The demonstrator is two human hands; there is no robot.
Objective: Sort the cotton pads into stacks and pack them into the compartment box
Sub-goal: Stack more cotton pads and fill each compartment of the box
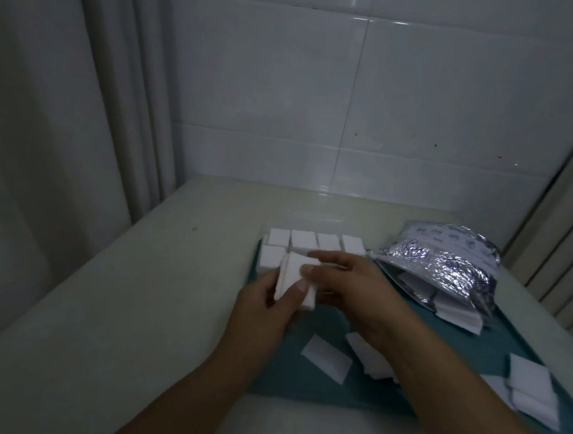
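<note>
Both hands clasp one stack of cotton pads (296, 280): the left hand (265, 312) curls round its near end with the thumb on top, and the right hand (348, 282) pinches its right side, each grip closed on the stack. It hovers just over the compartment box (313, 244), whose far row already holds white stacks. Right of the box lies a silver foil bag (444, 265) spilling pads. Nearer than the box, loose pads (326, 357) lie scattered on the teal tray (465, 351), which sits on the pale desk (119, 307).
</note>
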